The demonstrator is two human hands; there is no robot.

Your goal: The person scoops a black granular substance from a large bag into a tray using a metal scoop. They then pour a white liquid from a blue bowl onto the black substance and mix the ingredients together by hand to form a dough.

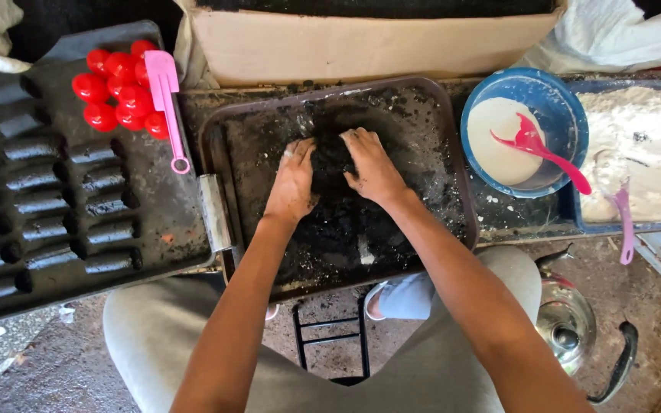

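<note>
1. A mound of black, crumbly paste sits in the middle of a dark metal tray, directly in front of a seated person.
2. The left hand lies palm-down on the mound's left side, fingers loosely spread and pressed into it, gripping nothing.
3. The right hand lies flat on the mound's right side, fingers together and slightly bent, with nothing closed in them.
4. Just right of the tray, a blue bowl holds white paste and a red spoon.
5. Further right, a blue tub of white powder carries a pink scoop.
6. On the left, a black tray bears rows of dark cylinders, a cluster of red caps and a pink spatula.
7. A cardboard box stands beyond the tray; a metal kettle rests on the ground, near right.
</note>
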